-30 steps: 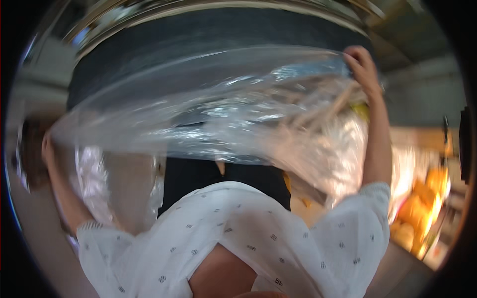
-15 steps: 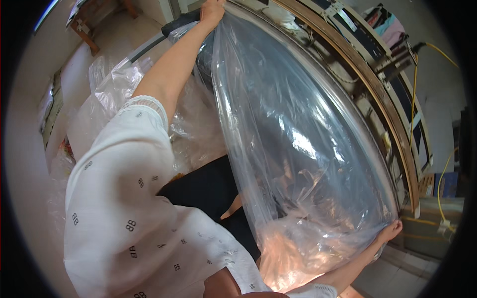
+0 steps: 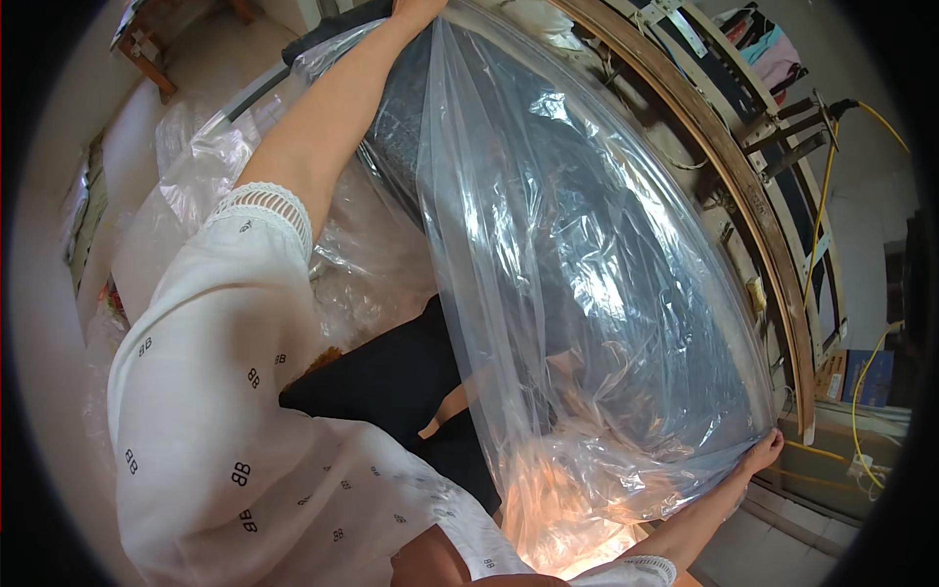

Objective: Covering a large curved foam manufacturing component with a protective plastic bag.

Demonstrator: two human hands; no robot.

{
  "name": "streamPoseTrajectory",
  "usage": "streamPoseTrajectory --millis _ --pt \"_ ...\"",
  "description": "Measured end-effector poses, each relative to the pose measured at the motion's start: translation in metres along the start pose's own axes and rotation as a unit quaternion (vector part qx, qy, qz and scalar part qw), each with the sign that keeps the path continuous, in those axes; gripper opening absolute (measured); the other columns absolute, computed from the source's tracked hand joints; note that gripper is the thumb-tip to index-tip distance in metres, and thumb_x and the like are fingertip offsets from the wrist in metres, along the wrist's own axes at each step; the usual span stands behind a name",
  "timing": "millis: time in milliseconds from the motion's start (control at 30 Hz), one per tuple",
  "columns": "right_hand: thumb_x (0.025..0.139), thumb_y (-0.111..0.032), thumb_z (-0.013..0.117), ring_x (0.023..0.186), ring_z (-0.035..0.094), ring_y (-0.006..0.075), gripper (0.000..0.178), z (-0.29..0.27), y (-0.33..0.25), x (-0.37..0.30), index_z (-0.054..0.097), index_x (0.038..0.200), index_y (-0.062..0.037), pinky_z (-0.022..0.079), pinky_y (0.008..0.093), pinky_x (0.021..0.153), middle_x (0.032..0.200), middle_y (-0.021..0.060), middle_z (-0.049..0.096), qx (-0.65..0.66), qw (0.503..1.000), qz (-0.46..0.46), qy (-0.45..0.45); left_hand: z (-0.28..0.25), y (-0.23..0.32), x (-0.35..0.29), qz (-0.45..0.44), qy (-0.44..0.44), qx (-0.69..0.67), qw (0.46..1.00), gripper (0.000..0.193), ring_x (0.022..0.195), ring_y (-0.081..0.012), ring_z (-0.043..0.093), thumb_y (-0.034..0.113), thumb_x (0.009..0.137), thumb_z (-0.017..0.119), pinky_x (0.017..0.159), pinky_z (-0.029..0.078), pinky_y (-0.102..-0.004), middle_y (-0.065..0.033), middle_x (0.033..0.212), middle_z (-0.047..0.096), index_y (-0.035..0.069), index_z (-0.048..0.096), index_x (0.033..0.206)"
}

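Note:
A wide sheet of clear plastic film (image 3: pixel 597 274) hangs stretched between my two hands, creased and shiny. At the top edge of the view my left hand (image 3: pixel 419 10) is closed on the film's gathered upper corner; its fingertips are partly cut off. My right hand (image 3: pixel 765 452), at the lower right, grips the film's other end with bent fingers. Dark material (image 3: pixel 401 127) shows under the film near my left forearm. The film's lower part bunches up in front of me and glows orange in bright light.
Beyond the film runs a long wooden rail (image 3: pixel 748 186) on a machine-like frame, with a metal bracket (image 3: pixel 787 137) and a yellow cord (image 3: pixel 825 205). More clear plastic (image 3: pixel 210 157) lies at the left. Blue and brown boxes (image 3: pixel 861 379) stand at the right.
The film has shifted and creased more, and more dark material shows behind it near the top. My left arm has moved slightly left; both hands keep their grip.

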State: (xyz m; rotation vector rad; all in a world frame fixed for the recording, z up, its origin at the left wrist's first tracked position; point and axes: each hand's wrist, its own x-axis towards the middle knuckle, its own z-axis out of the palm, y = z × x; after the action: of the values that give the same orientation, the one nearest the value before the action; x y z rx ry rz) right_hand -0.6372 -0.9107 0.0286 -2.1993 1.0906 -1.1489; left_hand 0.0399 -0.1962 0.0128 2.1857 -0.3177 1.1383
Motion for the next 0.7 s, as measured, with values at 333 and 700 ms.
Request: streamPoseTrajectory --millis 333,700 --pt "0.080 -0.026 0.059 0.071 0.052 0.0250 0.040 -0.040 0.023 0.009 0.056 0.080 0.0145 0.043 0.0375 0.071 0.079 0.0171 0.060 -0.208 0.977 -0.019 0.027 0.022 0.032 0.001 -0.253 0.051 -0.018 0.966 0.025 0.098 -0.0420 0.052 0.011 0.078 0.050 0.088 0.042 -0.0434 -0.0293 0.101 0.055 -0.007 0.055 0.094" --pt "0.093 -0.034 0.032 0.088 0.054 0.0301 0.057 -0.032 -0.013 -0.002 0.052 0.106 0.0172 0.042 0.0408 0.081 0.103 0.0252 0.058 -0.018 0.998 0.058 0.013 -0.032 0.048 -0.005 -0.233 0.067 0.077 0.967 0.029 0.088 -0.0332 0.058 0.027 0.088 0.045 0.082 0.041 -0.0455 -0.0158 0.087 0.062 0.005 0.062 0.097"
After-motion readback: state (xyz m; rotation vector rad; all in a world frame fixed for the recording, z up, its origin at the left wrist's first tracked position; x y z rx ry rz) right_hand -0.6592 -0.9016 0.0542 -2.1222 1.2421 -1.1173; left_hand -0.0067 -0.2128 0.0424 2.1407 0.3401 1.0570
